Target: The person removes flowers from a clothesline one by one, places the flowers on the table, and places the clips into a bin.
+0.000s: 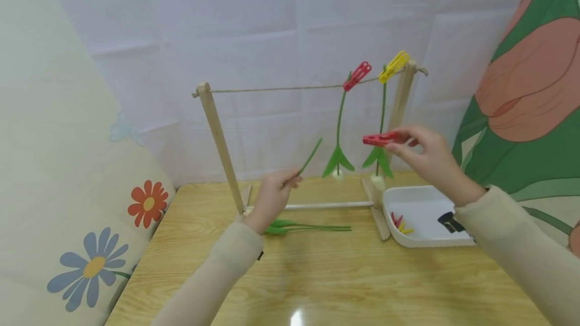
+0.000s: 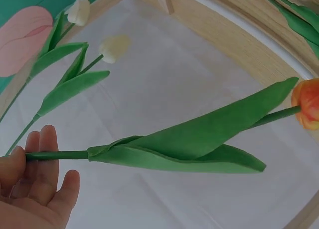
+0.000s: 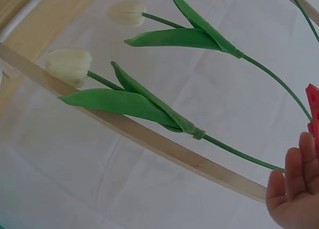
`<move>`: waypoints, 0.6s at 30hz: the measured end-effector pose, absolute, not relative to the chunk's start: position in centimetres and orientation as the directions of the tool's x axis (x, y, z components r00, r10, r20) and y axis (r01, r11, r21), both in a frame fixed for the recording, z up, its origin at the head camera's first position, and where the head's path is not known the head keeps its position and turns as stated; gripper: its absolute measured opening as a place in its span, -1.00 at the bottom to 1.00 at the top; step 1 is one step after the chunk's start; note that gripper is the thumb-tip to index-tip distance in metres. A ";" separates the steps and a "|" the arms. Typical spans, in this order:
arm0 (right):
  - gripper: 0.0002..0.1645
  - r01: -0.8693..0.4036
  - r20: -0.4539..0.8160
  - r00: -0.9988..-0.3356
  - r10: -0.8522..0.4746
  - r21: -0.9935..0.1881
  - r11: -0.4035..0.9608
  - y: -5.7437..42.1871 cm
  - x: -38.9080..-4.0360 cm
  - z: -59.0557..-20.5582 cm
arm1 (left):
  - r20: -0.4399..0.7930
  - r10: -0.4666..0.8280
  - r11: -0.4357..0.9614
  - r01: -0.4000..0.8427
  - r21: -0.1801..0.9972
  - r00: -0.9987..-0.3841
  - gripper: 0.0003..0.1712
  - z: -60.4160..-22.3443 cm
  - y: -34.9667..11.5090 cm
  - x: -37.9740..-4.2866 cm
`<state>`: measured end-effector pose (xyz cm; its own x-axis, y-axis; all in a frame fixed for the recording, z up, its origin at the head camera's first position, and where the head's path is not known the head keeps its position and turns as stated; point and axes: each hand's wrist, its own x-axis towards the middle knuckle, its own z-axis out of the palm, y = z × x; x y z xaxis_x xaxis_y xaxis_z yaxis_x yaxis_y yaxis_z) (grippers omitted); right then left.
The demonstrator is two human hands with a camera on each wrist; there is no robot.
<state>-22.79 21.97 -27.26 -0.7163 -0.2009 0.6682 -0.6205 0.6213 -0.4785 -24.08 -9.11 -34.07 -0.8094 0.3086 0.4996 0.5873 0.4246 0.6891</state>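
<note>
Between thumb and fingers my left hand (image 1: 272, 196) pinches the green stem of an orange-red tulip (image 2: 189, 134), whose bloom points downward, hidden behind the hand in the head view. My right hand (image 1: 423, 157) holds a red clothespin (image 1: 377, 139) in its fingertips, in front of the hanging flowers. Two white tulips (image 3: 124, 102) hang upside down from a rope (image 1: 276, 88). One is clipped by another red clothespin (image 1: 357, 76), the other by a yellow clothespin (image 1: 394, 67).
A wooden frame (image 1: 220, 147) carries the rope. More green tulip stems (image 1: 317, 228) lie on the wooden table (image 1: 317, 275), partly behind the left wrist. At the right stands a white tray (image 1: 426, 243) with red and yellow clothespins (image 1: 401, 224) inside.
</note>
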 end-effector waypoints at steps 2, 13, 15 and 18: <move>-0.75 -0.620 0.670 -0.715 -0.198 -0.476 0.624 22.2 -22.8 -27.6 | 0.499 0.319 0.446 0.592 0.671 -0.806 -0.74 -34.2 -9.0 -24.0; -0.73 -0.598 0.661 -0.728 -0.183 -0.479 0.643 23.7 -22.7 -29.4 | 0.551 0.387 0.575 0.661 0.482 -0.739 -0.75 -35.5 -8.5 -24.0; -0.73 -0.594 0.660 -0.729 -0.184 -0.476 0.648 23.8 -22.6 -29.7 | 0.570 0.401 0.610 0.673 0.419 -0.717 -0.77 -35.8 -8.3 -24.0; -0.73 -0.598 0.664 -0.723 -0.188 -0.466 0.653 24.0 -22.6 -30.1 | 0.586 0.418 0.644 0.681 0.348 -0.694 -0.77 -36.2 -8.1 -24.0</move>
<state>-22.62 24.02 -30.11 -0.7233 -0.1885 0.6643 -0.5977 0.6526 -0.4657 -24.03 -8.06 -36.19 -0.6945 0.4182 0.5855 0.6812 0.6440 0.3480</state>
